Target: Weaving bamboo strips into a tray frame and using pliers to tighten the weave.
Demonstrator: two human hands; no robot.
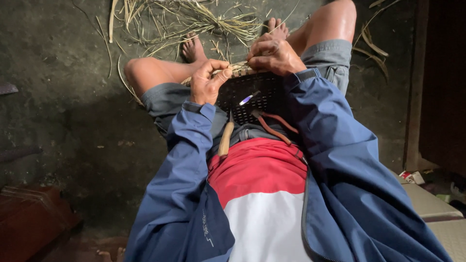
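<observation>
Nearest the camera is the person's blue jacket (349,194), open over a red and white shirt (259,194), with grey shorts (165,99) below it. A dark woven mat (257,92) of crossed strips rests on the lap between the raised bare knees, its far edge ending in pale loose strips (239,69).

The left hand (208,82) is clenched at the mat's far left corner, thumb and bent fingers pinching one of the pale strips. The right hand (274,54) is curled over the far edge just beside it, fingers pressing down on the strip ends; whether it pinches a single strip cannot be told.

A small shiny blade (248,99) lies on the mat near its middle. A pale wooden handle (225,138) leans at the mat's near left corner against the waist, and a reddish cord (274,125) curves off the near edge.

On the dark floor (63,92) beyond the bare feet (193,48) lies a heap of dry straw-like strips (204,19).
</observation>
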